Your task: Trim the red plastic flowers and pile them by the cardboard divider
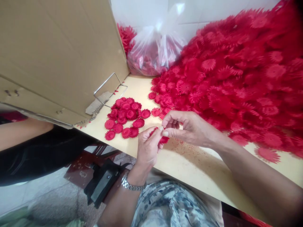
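Fingers of the left hand [148, 145] clamp a red flower [164, 140] just right of the small pile [125, 115]; whether those of the right hand [193, 126], drawn close at its edge, grip too, I cannot tell. Too hard a tug could tear petals. Red crumbs [184, 148] litter the pale desk [139, 85] right of the pile; a cardboard box [59, 56] stands left of it, a tiled wall [193, 19] behind.

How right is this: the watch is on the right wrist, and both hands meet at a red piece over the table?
One error: the head view shows the watch on the wrist of the left hand, not the right hand. Both meet at a red piece over the table.
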The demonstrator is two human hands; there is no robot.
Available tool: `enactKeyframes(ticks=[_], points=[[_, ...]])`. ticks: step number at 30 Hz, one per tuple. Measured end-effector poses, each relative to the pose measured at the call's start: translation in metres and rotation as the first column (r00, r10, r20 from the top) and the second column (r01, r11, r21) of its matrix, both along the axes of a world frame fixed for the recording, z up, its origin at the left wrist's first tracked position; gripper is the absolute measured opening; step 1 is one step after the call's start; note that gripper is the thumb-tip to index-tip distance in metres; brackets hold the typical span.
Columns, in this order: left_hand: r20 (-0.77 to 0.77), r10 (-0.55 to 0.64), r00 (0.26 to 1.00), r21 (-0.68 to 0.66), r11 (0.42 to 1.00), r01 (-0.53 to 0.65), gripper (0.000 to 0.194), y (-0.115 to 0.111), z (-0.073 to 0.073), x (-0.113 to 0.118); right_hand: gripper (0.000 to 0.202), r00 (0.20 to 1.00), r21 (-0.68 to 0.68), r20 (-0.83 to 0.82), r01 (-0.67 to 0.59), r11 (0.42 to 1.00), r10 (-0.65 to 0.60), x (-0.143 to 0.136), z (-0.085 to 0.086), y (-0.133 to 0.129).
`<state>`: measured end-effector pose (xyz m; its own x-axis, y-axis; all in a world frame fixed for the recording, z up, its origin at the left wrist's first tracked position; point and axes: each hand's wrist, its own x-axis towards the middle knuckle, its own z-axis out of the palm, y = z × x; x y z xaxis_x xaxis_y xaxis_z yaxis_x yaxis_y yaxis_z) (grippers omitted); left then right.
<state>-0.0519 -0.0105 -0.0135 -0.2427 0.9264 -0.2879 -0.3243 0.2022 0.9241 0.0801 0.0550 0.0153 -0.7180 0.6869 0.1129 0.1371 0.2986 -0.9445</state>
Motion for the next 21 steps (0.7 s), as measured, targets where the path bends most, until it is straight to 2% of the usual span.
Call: enactKeyframes(ticks=[3, 5, 6, 8, 11, 13, 16, 18, 20, 21], points=[[0.015, 0.0, 1.0, -0.024, 1.0, 0.001, 0.036, 0.0, -0.001, 0.0, 0.018, 0.999, 0.16, 0.011, 0.028, 0.987, -0.03, -0.002, -0.002, -0.001], [0.033, -0.014, 0.999, -0.032, 0.999, 0.015, 0.041, 0.0, -0.002, 0.0, 0.022, 0.999, 0.191, 0.027, 0.024, 0.981, -0.03, -0.004, -0.004, -0.003], [0.038, -0.023, 0.999, -0.031, 0.999, 0.024, 0.044, 0.0, -0.004, 0.0, 0.022, 1.0, 0.144, 0.018, 0.013, 0.99, -0.015, -0.005, -0.005, -0.003], [0.039, -0.036, 0.999, -0.023, 0.999, 0.037, 0.049, 0.0, -0.006, -0.001, 0.021, 0.999, -0.051, -0.044, -0.033, 0.998, 0.031, -0.007, -0.007, -0.005], [0.052, -0.075, 0.996, -0.009, 0.997, 0.076, 0.054, -0.002, -0.009, -0.005, 0.021, 0.984, -0.29, -0.157, -0.127, 0.948, 0.083, -0.009, -0.009, -0.004], [0.07, -0.128, 0.989, 0.03, 0.992, 0.126, 0.051, -0.004, -0.008, -0.009, 0.019, 0.974, -0.349, -0.193, -0.182, 0.919, 0.12, -0.01, -0.009, -0.003], [0.098, -0.246, 0.964, 0.108, 0.966, 0.235, 0.032, -0.005, -0.004, -0.012, 0.016, 0.973, -0.382, -0.177, -0.208, 0.9, 0.15, -0.009, -0.009, -0.001], [0.119, -0.303, 0.946, 0.13, 0.949, 0.288, 0.023, -0.006, -0.002, -0.013, 0.012, 0.991, -0.304, -0.1, -0.113, 0.946, 0.086, -0.008, -0.011, 0.0], [0.136, -0.297, 0.945, 0.131, 0.951, 0.28, 0.019, -0.005, -0.001, -0.012, 0.006, 1.0, -0.111, -0.012, 0.016, 0.994, -0.017, -0.007, -0.013, 0.0], [0.138, -0.272, 0.952, 0.127, 0.959, 0.255, 0.019, -0.005, -0.002, -0.011, 0.005, 0.998, -0.002, 0.017, 0.065, 0.998, -0.065, -0.006, -0.014, 0.0]])
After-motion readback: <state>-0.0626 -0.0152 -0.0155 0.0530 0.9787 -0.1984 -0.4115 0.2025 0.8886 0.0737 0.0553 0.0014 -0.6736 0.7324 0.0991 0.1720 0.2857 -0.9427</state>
